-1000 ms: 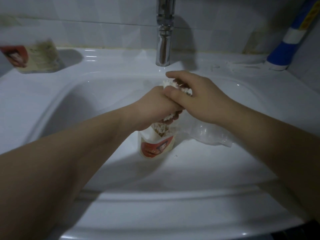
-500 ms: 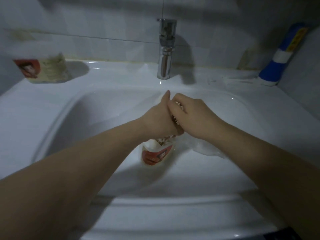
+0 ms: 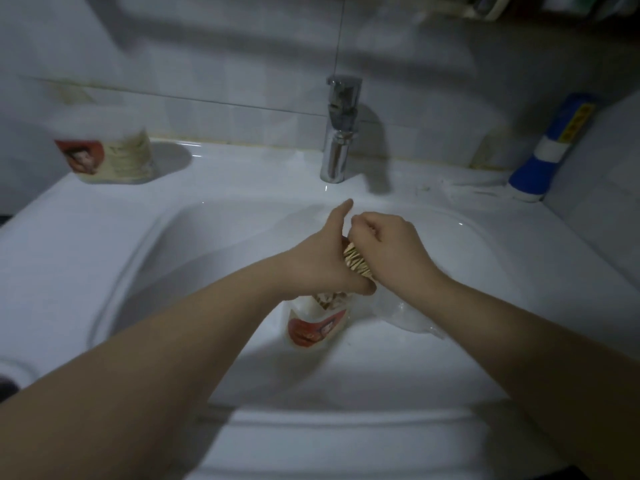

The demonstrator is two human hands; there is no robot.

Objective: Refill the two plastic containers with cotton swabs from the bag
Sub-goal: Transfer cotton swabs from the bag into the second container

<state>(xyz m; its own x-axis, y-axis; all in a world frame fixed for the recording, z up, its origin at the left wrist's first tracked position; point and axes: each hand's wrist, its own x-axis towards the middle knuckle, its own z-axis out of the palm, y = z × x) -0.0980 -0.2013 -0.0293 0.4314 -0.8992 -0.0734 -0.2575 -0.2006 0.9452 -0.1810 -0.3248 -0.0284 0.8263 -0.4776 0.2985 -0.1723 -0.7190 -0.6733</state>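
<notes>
Mid-frame, left hand [image 3: 322, 263] and right hand [image 3: 393, 247] fingers clamped cotton swabs [image 3: 356, 262] above the part-filled container [image 3: 311, 329] in the sink [image 3: 415, 372] (a second container [image 3: 109, 155] stood upper left). White tips seen earlier were hidden.

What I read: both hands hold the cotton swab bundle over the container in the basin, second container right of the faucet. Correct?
No: the head view shows the second container left of the faucet, on the sink ledge. The left hand and right hand hold the cotton swab bundle over the container in the basin.
</notes>
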